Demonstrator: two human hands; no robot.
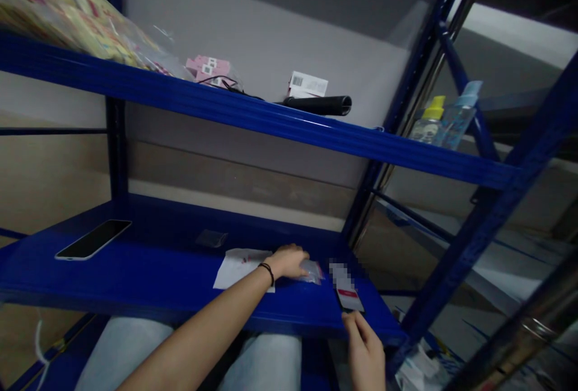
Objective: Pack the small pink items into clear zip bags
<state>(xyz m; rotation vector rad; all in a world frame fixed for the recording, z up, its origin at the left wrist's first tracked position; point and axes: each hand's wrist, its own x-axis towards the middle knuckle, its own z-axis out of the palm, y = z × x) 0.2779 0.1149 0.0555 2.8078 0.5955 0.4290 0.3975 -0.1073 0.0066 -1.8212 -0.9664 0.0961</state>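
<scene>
My left hand, with a dark band at its wrist, reaches over the lower blue shelf. Its fingers are bent and closed on a small clear plastic bag with a reddish edge. Under that wrist lies a white sheet of paper with small red marks. At the shelf's front edge my right hand has its fingers closed at the near end of a flat, dark-edged card, white with a red band. The far part of this card is blurred out. Another small clear bag lies behind the paper.
A phone lies at the shelf's left. On the upper blue shelf are a big plastic bag, pink boxes, a white box, a black tube-like object and two bottles. Blue posts stand right.
</scene>
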